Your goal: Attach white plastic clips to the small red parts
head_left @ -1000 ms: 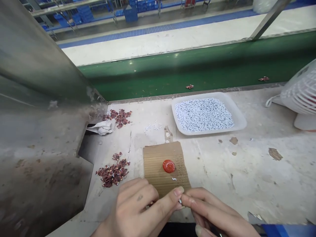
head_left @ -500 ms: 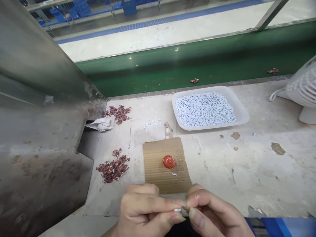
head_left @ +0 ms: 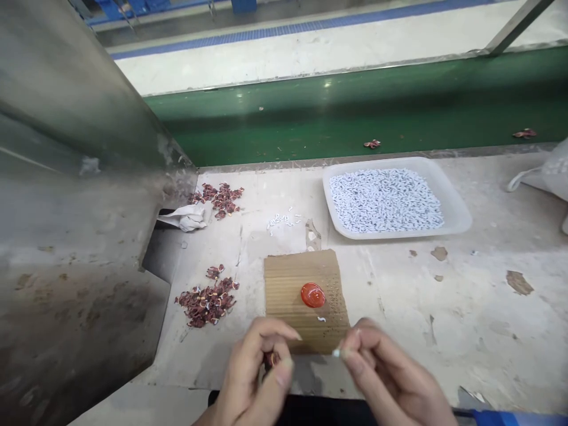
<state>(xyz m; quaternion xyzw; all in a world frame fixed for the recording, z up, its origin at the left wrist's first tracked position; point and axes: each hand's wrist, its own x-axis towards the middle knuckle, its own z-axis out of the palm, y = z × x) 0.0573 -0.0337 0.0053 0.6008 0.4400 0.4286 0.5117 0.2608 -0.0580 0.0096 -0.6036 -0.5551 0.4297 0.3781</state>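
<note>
My left hand [head_left: 261, 370] is curled in front of the cardboard, closed loosely around a small dark-red figure [head_left: 271, 359] that its fingers partly hide. A small white piece [head_left: 336, 352] sticks out from the pinched thumb and finger of my right hand [head_left: 384, 373], at the cardboard's near right corner. On the brown cardboard [head_left: 284, 278] lies a glossy blob of red-orange paste [head_left: 313, 294], and just below it a single white curved piece [head_left: 321, 319]. The two hands are apart.
A translucent tray [head_left: 459, 216] full of white pieces stands behind on the right. Loose white pieces [head_left: 280, 220] lie left of it. Two heaps of dark-red figures, a near heap [head_left: 206, 305] and a far heap [head_left: 219, 198], sit beside a metal panel [head_left: 89, 236]. A green belt [head_left: 284, 130] runs behind.
My hands have moved apart. The white piece that was at my left fingertips is now pinched in the right hand. The dark-red figure now shows inside my left fingers. The view has shifted slightly.
</note>
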